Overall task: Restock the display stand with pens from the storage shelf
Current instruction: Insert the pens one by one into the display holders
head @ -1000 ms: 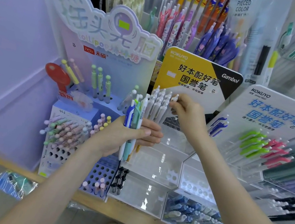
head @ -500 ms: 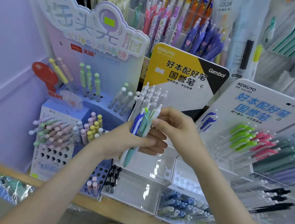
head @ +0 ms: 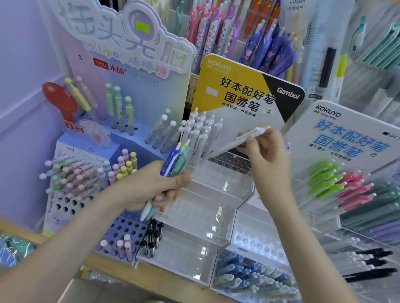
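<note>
"KOKUYO" and "Gambol" on the yellow card — "KOKUYO" on the white card, "PIECED COLOR" on a hanging pack

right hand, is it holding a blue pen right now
No, the right hand pinches a white pen, tilted; the blue and teal pens are gripped in the left hand.

white pen tilted, coloured pens bunched upright

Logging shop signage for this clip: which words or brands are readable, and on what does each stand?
"KOKUYO": yellow sign, top left.
"Gambol": its black corner.
"好本配好笔 国誉笔": yellow sign, middle.
"KOKUYO": white sign, top left.
"GY TOON": white sign, top right.
"好本配好笔 国誉笔": white sign, in blue.
"PIECED COLOR": hanging pack.
"禾硕": pastel display board, beside a red label.
Smaller print is too blurred to read.
</note>
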Demonstrator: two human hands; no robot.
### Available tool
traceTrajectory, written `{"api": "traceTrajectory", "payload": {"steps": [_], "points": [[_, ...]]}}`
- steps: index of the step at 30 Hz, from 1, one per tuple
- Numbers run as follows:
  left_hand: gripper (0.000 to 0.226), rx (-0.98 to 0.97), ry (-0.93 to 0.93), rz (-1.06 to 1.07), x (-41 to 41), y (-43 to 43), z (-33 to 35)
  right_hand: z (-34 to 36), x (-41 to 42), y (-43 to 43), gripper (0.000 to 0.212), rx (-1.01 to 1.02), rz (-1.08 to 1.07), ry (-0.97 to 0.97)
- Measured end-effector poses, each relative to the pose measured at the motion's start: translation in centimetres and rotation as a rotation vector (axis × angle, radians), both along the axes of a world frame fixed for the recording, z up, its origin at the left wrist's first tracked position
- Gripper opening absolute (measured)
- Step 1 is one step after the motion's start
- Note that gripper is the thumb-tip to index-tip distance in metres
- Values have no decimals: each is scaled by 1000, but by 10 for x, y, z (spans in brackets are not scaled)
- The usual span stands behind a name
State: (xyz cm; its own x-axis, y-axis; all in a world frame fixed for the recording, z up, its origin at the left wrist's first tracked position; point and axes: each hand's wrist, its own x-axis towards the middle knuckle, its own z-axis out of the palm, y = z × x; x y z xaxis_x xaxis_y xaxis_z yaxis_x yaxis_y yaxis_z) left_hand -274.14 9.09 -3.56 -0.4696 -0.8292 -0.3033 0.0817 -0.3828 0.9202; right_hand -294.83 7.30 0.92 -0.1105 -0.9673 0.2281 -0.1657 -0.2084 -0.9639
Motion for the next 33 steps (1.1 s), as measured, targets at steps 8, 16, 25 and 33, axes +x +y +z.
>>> {"api": "traceTrajectory", "payload": {"steps": [8, 16, 25, 33], "points": [[24, -17, 136, -57, 6, 6, -10, -4, 5, -14, 9, -9, -24, 308], [21, -99, 112, 6, 5, 9, -11, -16, 23, -26, 17, -2, 90, 652], [22, -94, 140, -57, -8, 14, -15, -9, 13, 18, 28, 69, 182, 421], [22, -89, 103, -332, -54, 16, -17, -22, -22, 57, 19, 270, 325, -10]]}}
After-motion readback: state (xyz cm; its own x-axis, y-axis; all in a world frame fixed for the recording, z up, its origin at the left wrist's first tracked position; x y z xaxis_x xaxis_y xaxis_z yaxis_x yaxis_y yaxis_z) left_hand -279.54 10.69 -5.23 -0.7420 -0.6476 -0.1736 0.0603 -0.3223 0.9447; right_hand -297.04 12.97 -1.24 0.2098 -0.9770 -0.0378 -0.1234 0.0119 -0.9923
